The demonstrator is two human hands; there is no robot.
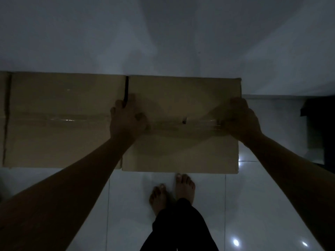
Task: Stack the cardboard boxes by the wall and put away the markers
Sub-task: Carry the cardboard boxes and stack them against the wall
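Head view shows your left hand (126,118) and right hand (241,118) clasping opposite ends of the right cardboard box (181,153), fingers curled over its side edges, a grip that likely keeps it level for setting down. Just left of your left hand, a second box (59,134) abuts it, leaving a narrow dark gap (126,89); beyond both hands stands the wall (163,37). No markers are visible.

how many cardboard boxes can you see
2, side by side against the wall: the left box, and the right box, gripped by both hands. Any underneath would be hidden.
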